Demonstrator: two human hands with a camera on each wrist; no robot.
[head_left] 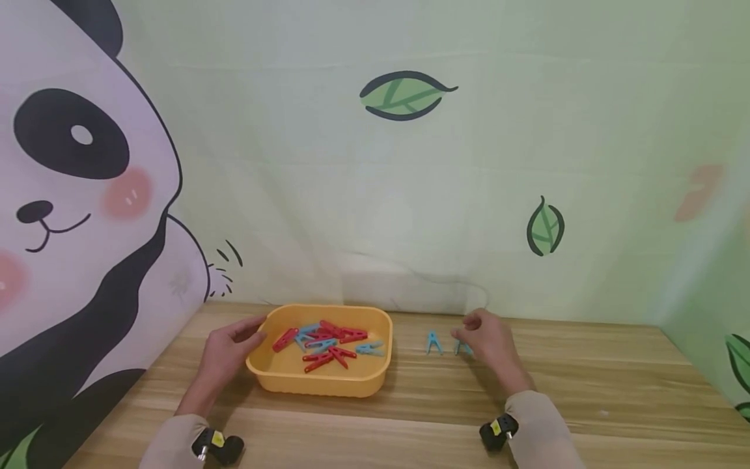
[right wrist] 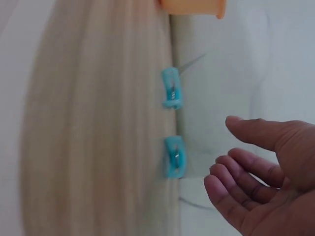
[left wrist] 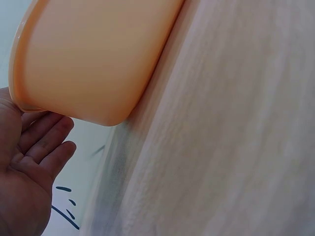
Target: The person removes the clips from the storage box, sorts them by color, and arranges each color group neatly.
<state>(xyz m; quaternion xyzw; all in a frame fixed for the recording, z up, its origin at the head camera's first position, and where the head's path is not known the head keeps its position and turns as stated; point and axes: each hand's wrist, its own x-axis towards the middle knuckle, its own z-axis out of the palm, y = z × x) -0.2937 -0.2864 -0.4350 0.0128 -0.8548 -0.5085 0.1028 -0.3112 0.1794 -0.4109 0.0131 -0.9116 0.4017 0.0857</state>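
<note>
A yellow plastic basket [head_left: 319, 385] holds several red and light-blue clothespins [head_left: 341, 355] in a loose pile. My left hand [head_left: 225, 352] holds the basket's left rim, its thumb at the edge; the left wrist view has the other fingers [left wrist: 56, 132] loosely extended past the basket's outer wall [left wrist: 93, 64]. Right of the basket, one blue clothespin [head_left: 433, 342] stands on its legs. A second blue clothespin [head_left: 461, 348] stands beside it, partly covered by my right hand [head_left: 487, 339]. In the right wrist view that hand's fingers are relaxed, apart from both clothespins, holding nothing.
The wood-grain table [head_left: 615, 384] runs back to a green wall covering [head_left: 410, 195] with leaf drawings. A large panda picture [head_left: 76, 195] fills the left side. A small black wrist camera [head_left: 217, 447] sits at each sleeve.
</note>
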